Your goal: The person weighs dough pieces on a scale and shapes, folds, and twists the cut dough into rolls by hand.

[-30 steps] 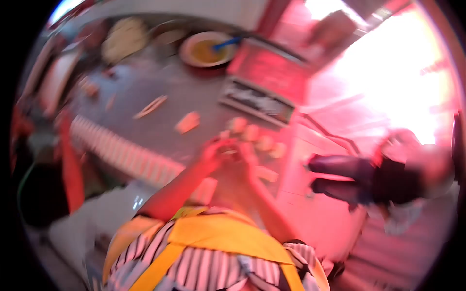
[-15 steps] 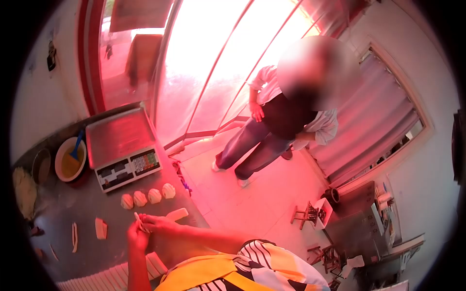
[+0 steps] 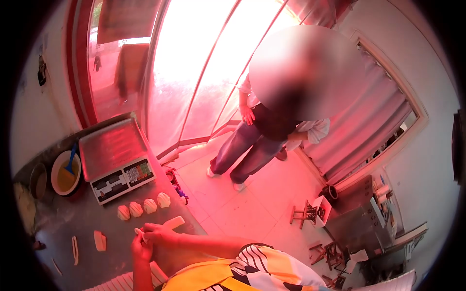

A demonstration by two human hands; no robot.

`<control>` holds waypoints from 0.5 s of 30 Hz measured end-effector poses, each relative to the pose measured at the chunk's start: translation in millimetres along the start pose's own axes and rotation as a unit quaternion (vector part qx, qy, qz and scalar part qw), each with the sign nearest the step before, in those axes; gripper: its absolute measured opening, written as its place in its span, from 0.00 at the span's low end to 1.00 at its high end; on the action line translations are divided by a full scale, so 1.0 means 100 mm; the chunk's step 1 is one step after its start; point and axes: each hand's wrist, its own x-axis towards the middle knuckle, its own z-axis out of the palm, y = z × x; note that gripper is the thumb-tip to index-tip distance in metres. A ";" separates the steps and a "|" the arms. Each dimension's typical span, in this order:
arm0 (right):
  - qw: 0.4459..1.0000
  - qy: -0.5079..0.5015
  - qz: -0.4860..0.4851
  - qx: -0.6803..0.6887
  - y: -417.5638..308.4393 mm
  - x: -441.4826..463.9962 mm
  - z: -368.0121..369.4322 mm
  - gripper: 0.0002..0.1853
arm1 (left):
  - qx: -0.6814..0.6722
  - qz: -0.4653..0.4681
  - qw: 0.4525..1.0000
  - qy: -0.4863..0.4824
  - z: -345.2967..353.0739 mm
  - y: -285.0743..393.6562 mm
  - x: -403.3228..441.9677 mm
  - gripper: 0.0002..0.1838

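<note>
Both my hands are together over the dark worktop, at its near edge. A small pale strip of dough (image 3: pixel 139 232) pokes out between the fingers. My left hand (image 3: pixel 141 250) is closed around its lower part, and my right hand (image 3: pixel 159 235) pinches it from the right. The fingers partly hide it. Just beyond them sits a row of several shaped dough rolls (image 3: pixel 136 209) with ridged surfaces. Behind my right hand lies a dough strip (image 3: pixel 174 222). A flat dough piece (image 3: pixel 100 241) and a thin strip (image 3: pixel 75 250) lie to the left.
A digital scale (image 3: pixel 121 177) stands at the back of the worktop (image 3: pixel 170 206). Left of it is a bowl (image 3: pixel 55 169) of yellow liquid with a blue-handled tool (image 3: pixel 72 157). Cut dough strips (image 3: pixel 127 280) line the near edge. Another person (image 3: pixel 257 140) stands beyond, near stools (image 3: pixel 307 213).
The view has tilted slightly, so the scale and rolls sit lower and further left. My fingers have shifted a little around the dough, which stays in both hands.
</note>
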 end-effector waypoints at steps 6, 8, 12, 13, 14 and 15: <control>0.973 -0.070 -0.075 -0.205 0.21 -0.08 0.21 0.09 | -0.019 -0.008 0.999 0.024 -0.06 -0.03 0.02 0.08; 0.996 -0.042 0.012 -0.075 0.11 -0.07 0.20 0.11 | -0.026 -0.010 0.999 0.035 -0.20 -0.05 0.08 0.07; 0.996 -0.089 -0.005 0.018 -0.04 -0.01 -0.08 0.15 | -0.024 0.000 0.999 0.044 -0.17 -0.05 0.00 0.07; 0.996 -0.090 -0.028 0.002 0.00 -0.02 -0.06 0.16 | -0.027 -0.001 0.999 0.026 -0.26 -0.07 0.03 0.07; 0.994 -0.091 -0.052 -0.016 0.08 -0.04 -0.03 0.16 | -0.029 -0.002 1.000 0.007 -0.21 -0.07 0.01 0.07; 0.992 -0.092 -0.075 -0.031 0.14 -0.07 0.01 0.17 | -0.015 -0.006 1.000 0.012 -0.17 -0.08 -0.02 0.07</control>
